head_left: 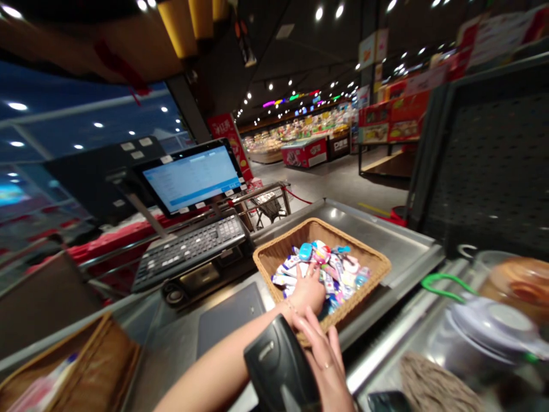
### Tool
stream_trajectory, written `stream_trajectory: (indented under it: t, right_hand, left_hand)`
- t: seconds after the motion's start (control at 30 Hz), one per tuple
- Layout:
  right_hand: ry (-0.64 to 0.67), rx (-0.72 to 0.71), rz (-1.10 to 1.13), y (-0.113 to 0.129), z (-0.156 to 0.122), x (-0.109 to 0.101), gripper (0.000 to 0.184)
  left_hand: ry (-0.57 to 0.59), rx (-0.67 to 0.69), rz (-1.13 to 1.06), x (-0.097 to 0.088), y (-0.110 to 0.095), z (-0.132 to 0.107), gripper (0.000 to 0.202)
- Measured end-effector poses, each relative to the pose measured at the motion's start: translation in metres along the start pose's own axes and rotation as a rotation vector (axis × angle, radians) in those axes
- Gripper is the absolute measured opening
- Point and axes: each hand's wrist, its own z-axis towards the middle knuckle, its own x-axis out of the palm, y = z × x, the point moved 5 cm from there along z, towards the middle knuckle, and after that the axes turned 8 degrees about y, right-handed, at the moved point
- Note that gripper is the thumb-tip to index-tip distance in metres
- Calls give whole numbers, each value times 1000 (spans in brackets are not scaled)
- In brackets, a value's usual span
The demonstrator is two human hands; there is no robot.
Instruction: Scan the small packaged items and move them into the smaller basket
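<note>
My left hand (pixel 307 290) reaches into a wicker basket (pixel 270 245), its fingers spread over small packaged goods (pixel 332 266). The goods are a jumble of white-and-purple wrapped pieces with blue, pink and red ones among them. I cannot make out exactly what they are. My right hand (pixel 326 360), wearing a ring, has its fingers stretched out at the basket's near rim. They overlap the rim, but I cannot tell whether they press on it. A black handheld barcode scanner (pixel 278 363) stands in front, beside my right hand and hiding part of it.
A lit monitor (pixel 193 174) and a keyboard (pixel 191 249) stand at the left of the metal counter (pixel 386 240). Another wicker basket (pixel 92 366) is at lower left. A lidded container (pixel 480 332), a brown cloth (pixel 435 380) and a phone-like dark object (pixel 388 401) lie right.
</note>
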Motion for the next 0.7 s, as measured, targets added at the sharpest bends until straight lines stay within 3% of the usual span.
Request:
stream_trajectory:
  t: [0.27,0.43,0.7]
  right_hand:
    - [49,134,124,-6,1,7,36]
    - [21,229,208,-15,-5,17,31]
    - [3,242,263,-38,-21,42,45]
  left_hand:
    - [121,-90,-60,20,8,16,29]
    - [142,-140,-99,27,11,19,27]
    - [-129,-124,-113,-13,27,-7,25]
